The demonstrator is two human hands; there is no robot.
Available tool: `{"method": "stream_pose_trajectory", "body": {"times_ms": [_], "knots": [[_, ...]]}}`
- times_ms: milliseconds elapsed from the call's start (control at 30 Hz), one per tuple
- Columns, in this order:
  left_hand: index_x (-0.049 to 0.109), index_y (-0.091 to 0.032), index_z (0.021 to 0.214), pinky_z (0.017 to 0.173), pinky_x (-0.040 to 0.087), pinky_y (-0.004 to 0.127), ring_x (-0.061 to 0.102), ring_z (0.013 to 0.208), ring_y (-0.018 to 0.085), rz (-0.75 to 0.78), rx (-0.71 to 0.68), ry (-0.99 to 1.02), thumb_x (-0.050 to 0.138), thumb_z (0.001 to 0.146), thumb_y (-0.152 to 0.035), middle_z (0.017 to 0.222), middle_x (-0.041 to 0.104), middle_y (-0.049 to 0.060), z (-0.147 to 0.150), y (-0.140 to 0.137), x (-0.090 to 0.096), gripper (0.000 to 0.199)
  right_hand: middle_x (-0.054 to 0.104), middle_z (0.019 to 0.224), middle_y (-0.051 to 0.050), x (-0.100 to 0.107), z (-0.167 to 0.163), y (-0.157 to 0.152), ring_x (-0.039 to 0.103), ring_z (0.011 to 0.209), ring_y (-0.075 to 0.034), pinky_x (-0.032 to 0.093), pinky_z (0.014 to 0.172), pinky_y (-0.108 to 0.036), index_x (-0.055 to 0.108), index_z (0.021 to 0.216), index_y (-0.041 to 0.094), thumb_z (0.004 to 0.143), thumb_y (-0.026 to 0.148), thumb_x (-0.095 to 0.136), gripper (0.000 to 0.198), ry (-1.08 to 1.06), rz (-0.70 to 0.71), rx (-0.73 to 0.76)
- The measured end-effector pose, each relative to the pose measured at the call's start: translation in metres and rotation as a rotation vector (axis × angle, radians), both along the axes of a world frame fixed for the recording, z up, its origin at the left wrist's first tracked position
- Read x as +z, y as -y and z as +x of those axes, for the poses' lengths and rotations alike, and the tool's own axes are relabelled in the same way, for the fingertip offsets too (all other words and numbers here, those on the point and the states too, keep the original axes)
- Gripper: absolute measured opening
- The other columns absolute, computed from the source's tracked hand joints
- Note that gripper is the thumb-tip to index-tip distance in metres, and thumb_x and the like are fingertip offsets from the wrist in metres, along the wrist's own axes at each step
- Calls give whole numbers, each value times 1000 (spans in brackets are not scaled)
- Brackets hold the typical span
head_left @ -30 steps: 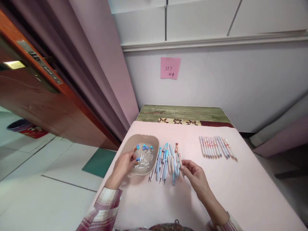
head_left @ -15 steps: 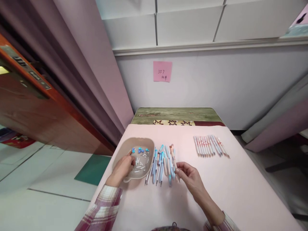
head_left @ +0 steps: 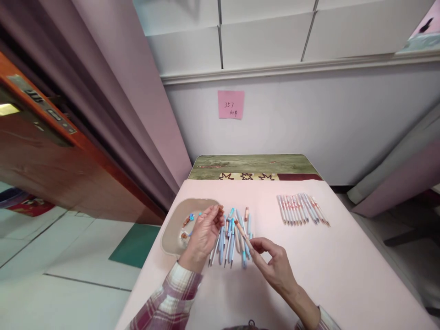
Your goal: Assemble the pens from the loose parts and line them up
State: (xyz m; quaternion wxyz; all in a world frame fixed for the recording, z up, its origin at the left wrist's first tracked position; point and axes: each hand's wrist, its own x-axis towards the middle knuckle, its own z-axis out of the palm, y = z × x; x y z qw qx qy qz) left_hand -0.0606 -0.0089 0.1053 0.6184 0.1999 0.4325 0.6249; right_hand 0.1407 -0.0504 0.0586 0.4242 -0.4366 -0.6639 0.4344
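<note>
My left hand (head_left: 208, 231) is raised at the right rim of the beige tray (head_left: 171, 224), its fingers closed on a small brown piece (head_left: 221, 209). My right hand (head_left: 275, 263) pinches a beige and brown pen (head_left: 242, 232) by its lower end, tilted toward the left hand. Under and beside both hands lies a loose pile of light blue and white pens (head_left: 250, 224). Inside the tray are blue pieces (head_left: 191, 217) and brown pieces (head_left: 188, 222); my left hand hides part of its contents.
A neat row of pens (head_left: 295, 209) lies at the right on the pink table cover (head_left: 330, 270). Behind the table is a wall with a pink note (head_left: 231, 104). A brown door (head_left: 85, 169) and a curtain (head_left: 154, 114) stand to the left.
My left hand has come up and right out of the tray with a small brown piece. My right hand still holds the pen, whose upper end now leans further left.
</note>
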Motion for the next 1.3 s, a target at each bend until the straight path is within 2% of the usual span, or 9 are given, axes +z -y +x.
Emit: {"method": "stream_pose_trajectory", "body": {"times_ms": [167,700,967,1200,1300], "knots": [[66,-14,83,72,55,26,65,73,13,-12,-40,96,79,70,-30,80,68,3,23,1,-6,24,69,78,-4,0,5,1,63,70,-19,50,69,-29,70,93,20,85,26,57,16,58,53,-24],[66,-14,80,69,51,24,64,69,12,20,-47,28,78,71,-32,75,68,2,31,5,-5,24,69,76,-5,-2,7,2,62,69,-19,50,68,-29,69,93,20,85,29,57,17,57,27,-33],[66,-13,75,67,50,26,62,66,13,30,-30,-124,80,66,-33,74,68,4,40,11,2,26,70,78,-4,-4,8,7,64,71,-19,51,70,-29,71,94,21,85,29,59,17,70,3,-55],[66,-14,74,67,51,26,61,65,13,59,-64,-170,79,67,-35,73,67,3,49,18,4,26,69,79,-4,-7,7,14,63,69,-18,50,68,-28,68,88,21,87,29,57,13,128,71,-138],[69,-14,82,71,52,27,64,69,14,70,-102,-180,79,67,-38,78,70,5,56,23,6,30,68,79,-4,-8,14,19,63,69,-18,51,68,-28,67,88,21,88,30,56,14,151,139,-206]]}}
